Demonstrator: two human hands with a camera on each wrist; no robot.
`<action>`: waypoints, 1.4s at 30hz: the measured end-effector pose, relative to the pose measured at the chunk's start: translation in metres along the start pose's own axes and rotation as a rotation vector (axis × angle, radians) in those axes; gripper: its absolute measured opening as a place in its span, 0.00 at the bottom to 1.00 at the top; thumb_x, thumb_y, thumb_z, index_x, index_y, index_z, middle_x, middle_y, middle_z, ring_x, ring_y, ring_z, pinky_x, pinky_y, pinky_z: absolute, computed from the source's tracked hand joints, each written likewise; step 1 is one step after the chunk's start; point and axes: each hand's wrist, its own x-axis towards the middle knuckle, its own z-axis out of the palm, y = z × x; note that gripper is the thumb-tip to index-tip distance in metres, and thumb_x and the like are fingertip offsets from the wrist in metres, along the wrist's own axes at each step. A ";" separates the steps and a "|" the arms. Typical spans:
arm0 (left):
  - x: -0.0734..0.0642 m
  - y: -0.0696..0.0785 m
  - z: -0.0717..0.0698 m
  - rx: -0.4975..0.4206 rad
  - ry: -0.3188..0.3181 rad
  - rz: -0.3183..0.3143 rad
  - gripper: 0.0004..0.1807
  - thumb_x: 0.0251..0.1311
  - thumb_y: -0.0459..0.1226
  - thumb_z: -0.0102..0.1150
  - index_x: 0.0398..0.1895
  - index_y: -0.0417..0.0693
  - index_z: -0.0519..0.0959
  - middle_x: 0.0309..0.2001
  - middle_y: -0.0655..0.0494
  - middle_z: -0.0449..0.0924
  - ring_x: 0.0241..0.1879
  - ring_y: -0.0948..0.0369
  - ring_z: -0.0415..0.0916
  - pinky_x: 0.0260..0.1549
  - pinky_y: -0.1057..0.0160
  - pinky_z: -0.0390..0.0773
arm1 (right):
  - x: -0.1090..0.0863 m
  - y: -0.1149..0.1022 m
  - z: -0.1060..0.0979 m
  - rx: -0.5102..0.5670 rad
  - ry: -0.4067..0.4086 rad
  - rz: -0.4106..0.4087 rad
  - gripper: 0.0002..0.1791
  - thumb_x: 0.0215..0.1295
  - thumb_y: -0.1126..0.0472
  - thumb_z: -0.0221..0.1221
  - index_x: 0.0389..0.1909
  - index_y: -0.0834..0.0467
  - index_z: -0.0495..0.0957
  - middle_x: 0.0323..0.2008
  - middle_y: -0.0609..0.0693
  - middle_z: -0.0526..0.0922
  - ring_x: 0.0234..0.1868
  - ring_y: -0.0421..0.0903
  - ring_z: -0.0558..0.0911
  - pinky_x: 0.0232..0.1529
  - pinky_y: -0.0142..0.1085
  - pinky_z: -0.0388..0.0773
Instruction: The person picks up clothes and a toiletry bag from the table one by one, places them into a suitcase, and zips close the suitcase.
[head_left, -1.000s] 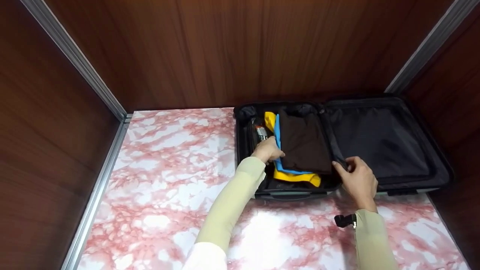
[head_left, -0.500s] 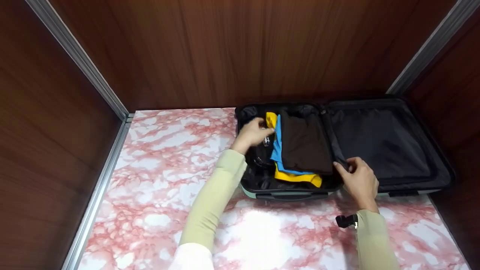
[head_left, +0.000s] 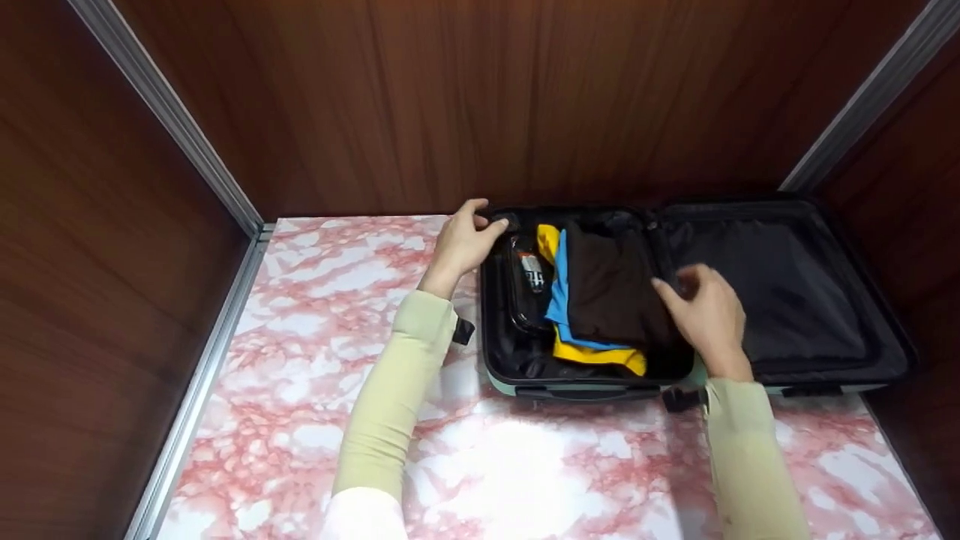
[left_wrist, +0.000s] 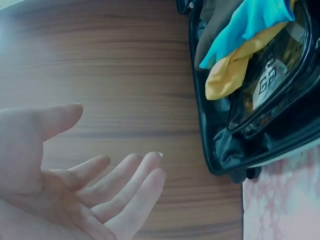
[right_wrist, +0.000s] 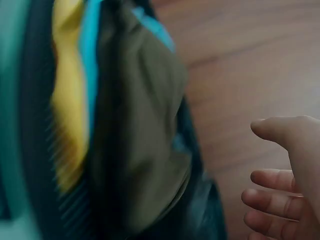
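An open suitcase (head_left: 499, 367) with a black lining lies flat on the table. In its left half sit a folded dark brown garment (head_left: 611, 289), a blue cloth (head_left: 559, 296) and a yellow cloth (head_left: 600, 355), stacked with the brown on top. Left of the stack is a clear pouch with black edges (head_left: 517, 300) and a printed label. My left hand (head_left: 465, 240) hovers by the suitcase's back left corner, fingers loosely bent and holding nothing. Over the middle hinge side, my right hand (head_left: 709, 311) is raised with nothing between thumb and fingers.
The suitcase's lid half (head_left: 765, 292) lies opened out to the right, near the side wall. A wood-panelled wall (head_left: 450, 112) rises close behind the case. The pink marbled tabletop (head_left: 337, 300) stretches to the left and front.
My left hand has left the cloth stack and moved left and back, past the pouch to the case's corner. My right hand has let go of the dividing edge and lifted.
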 end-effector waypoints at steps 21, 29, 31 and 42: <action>-0.016 -0.051 0.030 0.027 -0.050 -0.072 0.33 0.68 0.49 0.61 0.71 0.42 0.69 0.59 0.41 0.78 0.59 0.48 0.75 0.60 0.53 0.70 | 0.037 0.052 -0.049 -0.092 -0.069 0.080 0.37 0.67 0.31 0.57 0.56 0.62 0.78 0.51 0.65 0.80 0.50 0.68 0.77 0.44 0.64 0.70; -0.034 -0.077 0.056 -0.018 -0.112 -0.157 0.37 0.68 0.47 0.61 0.72 0.35 0.65 0.61 0.40 0.77 0.61 0.47 0.74 0.62 0.53 0.68 | 0.044 0.092 -0.083 -0.151 -0.113 0.203 0.42 0.68 0.29 0.52 0.60 0.64 0.75 0.54 0.70 0.77 0.53 0.73 0.74 0.47 0.66 0.68; -0.038 -0.081 0.061 -0.018 -0.123 -0.167 0.35 0.68 0.47 0.61 0.71 0.36 0.66 0.62 0.41 0.77 0.62 0.47 0.73 0.62 0.53 0.68 | 0.045 0.101 -0.093 -0.168 -0.122 0.241 0.43 0.68 0.28 0.50 0.61 0.64 0.74 0.55 0.70 0.77 0.54 0.73 0.73 0.48 0.66 0.68; -0.045 -0.089 0.074 -0.013 -0.196 -0.143 0.31 0.68 0.40 0.61 0.70 0.37 0.68 0.62 0.40 0.77 0.62 0.46 0.73 0.62 0.53 0.69 | 0.041 0.156 -0.153 -0.207 -0.149 0.394 0.42 0.71 0.35 0.50 0.61 0.73 0.69 0.59 0.79 0.69 0.57 0.77 0.69 0.50 0.63 0.68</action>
